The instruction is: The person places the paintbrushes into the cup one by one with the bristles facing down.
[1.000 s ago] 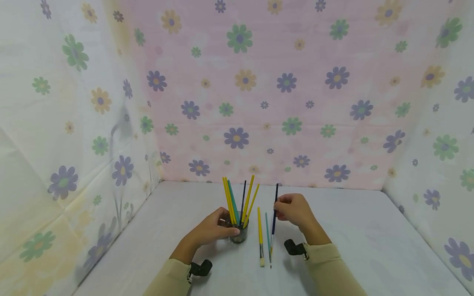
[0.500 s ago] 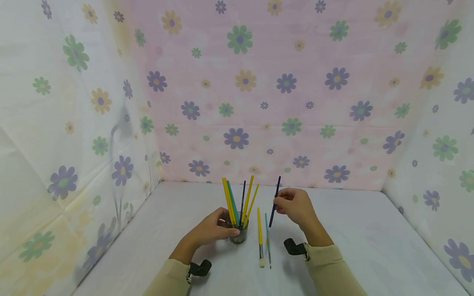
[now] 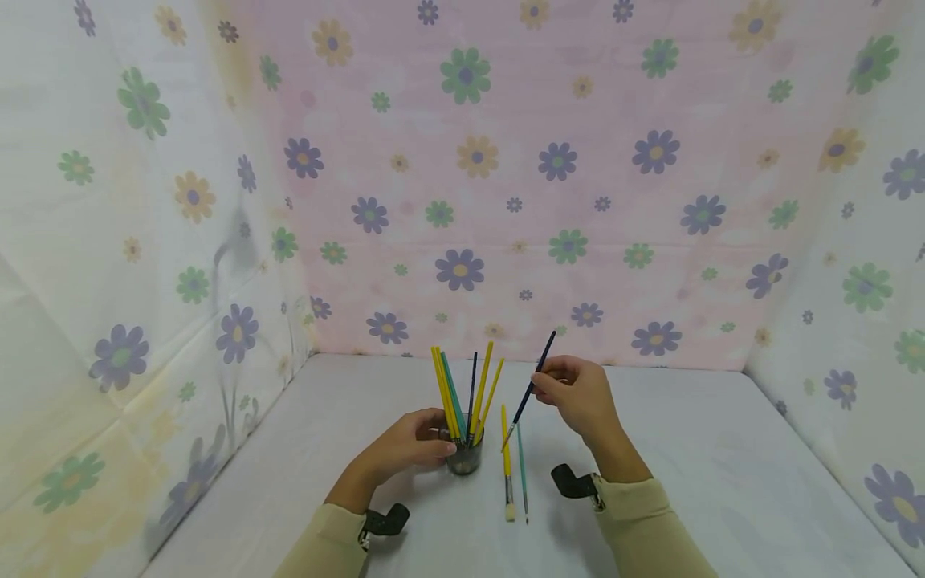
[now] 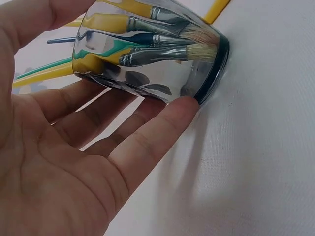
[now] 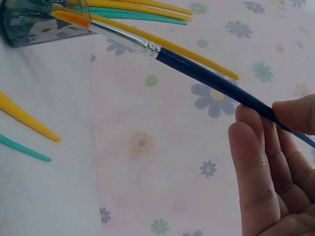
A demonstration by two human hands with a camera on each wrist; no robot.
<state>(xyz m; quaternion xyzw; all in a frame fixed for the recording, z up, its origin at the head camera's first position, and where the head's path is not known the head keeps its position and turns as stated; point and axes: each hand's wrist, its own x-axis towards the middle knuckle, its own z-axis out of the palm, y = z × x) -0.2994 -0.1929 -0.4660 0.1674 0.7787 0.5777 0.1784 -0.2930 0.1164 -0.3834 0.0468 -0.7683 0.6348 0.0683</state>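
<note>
My left hand holds a clear drinking glass standing on the white table, thumb on the near side and fingers round the back. Several paintbrushes with yellow, teal and navy handles lean in it, bristles down, as the left wrist view shows through the glass wall. My right hand pinches a navy-handled paintbrush above the table, between thumb and fingertips. Its orange bristles point down and left, overlapping the glass in the right wrist view.
Right of the glass, a yellow-handled flat brush and a thin teal-handled brush lie side by side on the white table. Flower-patterned cloth closes off the back and both sides.
My right hand has lifted the navy-handled paintbrush off the table and tilted it, its bristle end swinging left toward the glass. My left hand has stayed at the glass.
</note>
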